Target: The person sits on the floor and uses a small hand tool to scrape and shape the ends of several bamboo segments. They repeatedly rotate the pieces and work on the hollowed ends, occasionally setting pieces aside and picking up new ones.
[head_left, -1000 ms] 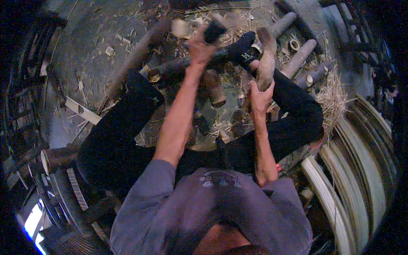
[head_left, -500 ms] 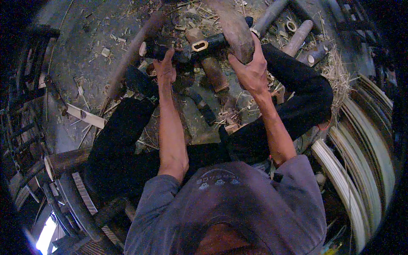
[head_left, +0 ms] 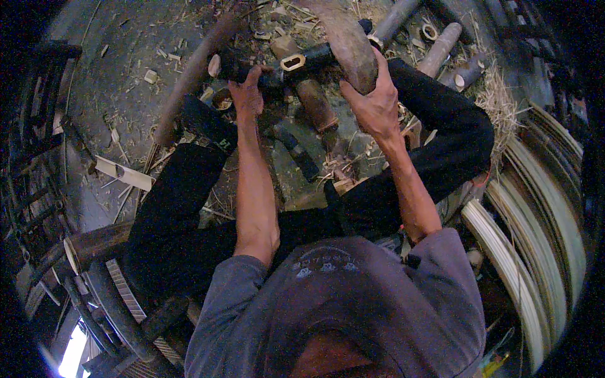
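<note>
Head view: left hand (head_left: 247,97) holds a dark slotted tube (head_left: 318,55).

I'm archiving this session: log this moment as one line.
left hand: at dark piece | right hand: gripping thick brown wood | between hands: pale-edged slot

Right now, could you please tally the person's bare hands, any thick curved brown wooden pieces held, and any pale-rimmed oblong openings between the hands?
Bare hands (left hand, right hand): 2
Thick curved brown wooden piece: 1
Pale-rimmed oblong opening: 1
Total: 4
</note>
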A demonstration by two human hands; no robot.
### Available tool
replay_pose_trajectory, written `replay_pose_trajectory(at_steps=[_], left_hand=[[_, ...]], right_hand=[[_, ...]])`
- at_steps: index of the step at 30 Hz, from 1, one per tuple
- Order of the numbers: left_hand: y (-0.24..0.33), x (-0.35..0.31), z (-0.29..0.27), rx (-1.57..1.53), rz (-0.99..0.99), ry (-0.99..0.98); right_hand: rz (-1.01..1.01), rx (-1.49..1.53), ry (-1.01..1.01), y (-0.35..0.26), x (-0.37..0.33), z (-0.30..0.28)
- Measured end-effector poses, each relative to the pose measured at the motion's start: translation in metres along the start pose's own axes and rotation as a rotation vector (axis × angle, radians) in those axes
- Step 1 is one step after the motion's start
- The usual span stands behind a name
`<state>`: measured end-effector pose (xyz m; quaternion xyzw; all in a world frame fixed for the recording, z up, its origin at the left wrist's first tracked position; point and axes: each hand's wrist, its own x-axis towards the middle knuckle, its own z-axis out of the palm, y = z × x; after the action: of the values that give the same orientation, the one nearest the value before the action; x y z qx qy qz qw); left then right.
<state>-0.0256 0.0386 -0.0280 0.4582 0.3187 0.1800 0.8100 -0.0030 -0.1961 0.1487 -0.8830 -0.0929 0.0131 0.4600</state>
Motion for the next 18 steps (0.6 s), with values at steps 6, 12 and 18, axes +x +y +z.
replay_pose_trajectory(at_steps=[6, 12, 18], left_hand=[[0.003, -0.009, 0.019, 0.086, 0.264, -0.063], [-0.034, 0.030, -0.026, -0.184, 0.173, -0.087], [0.001, -0.027, 0.026, -0.323, 0.110, -0.082]], right_hand=[[-0.255, -0.061, 0.008, -0.041, 0.023, 0.002], [-0.749, -0.398, -0.394, -0.064, 0.068, 0.061], [-0.737, -0.368, -0.582, -0.094, 0.085, 0.069]])
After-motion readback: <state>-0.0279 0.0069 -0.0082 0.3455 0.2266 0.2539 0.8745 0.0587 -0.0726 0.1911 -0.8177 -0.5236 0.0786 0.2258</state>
